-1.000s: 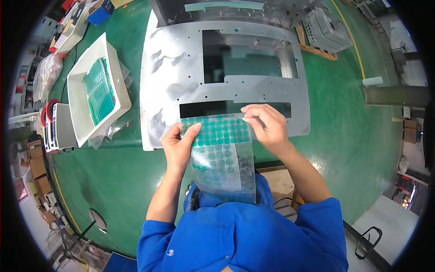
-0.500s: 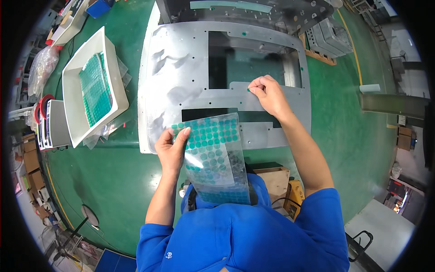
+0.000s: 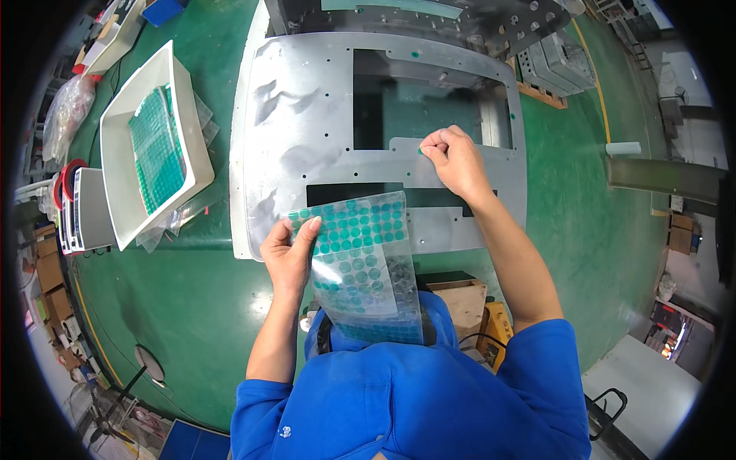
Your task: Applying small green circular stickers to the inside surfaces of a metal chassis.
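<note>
My left hand (image 3: 287, 254) pinches the upper left corner of a clear backing sheet covered with rows of green round stickers (image 3: 356, 239). The sheet hangs down in front of my blue shirt, and some of its spots are bare. Over the silver metal panel (image 3: 291, 138), the thumb and forefinger of my right hand (image 3: 460, 165) are pressed together on a small green round sticker (image 3: 421, 152). That sticker is at the panel's surface beside the large rectangular cutout; the fingers partly hide it. Small holes dot the panel, a few of them green.
To the left stands a white plastic bin (image 3: 201, 170) with more green sticker sheets (image 3: 157, 146) inside. A dark perforated metal part (image 3: 491, 23) rises behind the panel. Grey boxes (image 3: 556, 65) sit on a pallet at the far right. A wooden box (image 3: 460, 303) is below the panel.
Both hands keep nearly the same pose and grip. The view has shifted slightly, with the bin and panel appearing a little farther left.
</note>
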`<state>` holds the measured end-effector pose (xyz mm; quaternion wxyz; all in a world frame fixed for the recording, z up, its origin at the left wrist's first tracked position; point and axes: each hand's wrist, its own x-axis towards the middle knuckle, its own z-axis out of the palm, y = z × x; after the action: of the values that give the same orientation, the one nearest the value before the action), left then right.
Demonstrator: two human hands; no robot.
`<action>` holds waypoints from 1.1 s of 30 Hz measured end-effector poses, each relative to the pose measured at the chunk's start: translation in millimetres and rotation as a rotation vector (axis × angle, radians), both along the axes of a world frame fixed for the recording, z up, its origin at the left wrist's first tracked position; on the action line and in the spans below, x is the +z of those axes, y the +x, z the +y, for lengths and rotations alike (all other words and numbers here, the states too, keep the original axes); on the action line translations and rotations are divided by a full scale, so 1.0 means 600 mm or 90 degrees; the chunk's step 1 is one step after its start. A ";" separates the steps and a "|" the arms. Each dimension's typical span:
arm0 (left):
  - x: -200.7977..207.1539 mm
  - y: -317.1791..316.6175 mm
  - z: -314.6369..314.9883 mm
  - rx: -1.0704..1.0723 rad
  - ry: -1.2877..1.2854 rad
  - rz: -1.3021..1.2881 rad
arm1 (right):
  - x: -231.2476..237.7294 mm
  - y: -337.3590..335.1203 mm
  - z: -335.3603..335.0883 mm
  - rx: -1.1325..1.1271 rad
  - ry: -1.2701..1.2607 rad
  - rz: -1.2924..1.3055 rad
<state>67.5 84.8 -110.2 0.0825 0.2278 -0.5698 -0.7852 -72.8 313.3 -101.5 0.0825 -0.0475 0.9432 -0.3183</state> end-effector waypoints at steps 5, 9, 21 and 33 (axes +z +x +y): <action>0.002 0.000 0.002 0.004 -0.005 0.001 | -0.010 0.004 0.007 0.027 -0.059 0.058; 0.002 0.003 -0.002 0.009 -0.008 0.010 | -0.005 -0.009 0.012 -0.003 -0.126 -0.065; 0.049 0.041 -0.002 -0.090 -0.170 0.076 | 0.113 0.122 -0.073 0.349 -0.269 -0.056; 0.033 0.025 0.032 -0.133 -0.125 0.005 | 0.073 0.171 -0.053 0.217 -0.224 0.177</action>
<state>82.5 104.3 -90.6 0.0242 0.1550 -0.6640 -0.7311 29.9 281.7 -57.8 -0.0050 -0.2621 0.8543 -0.4488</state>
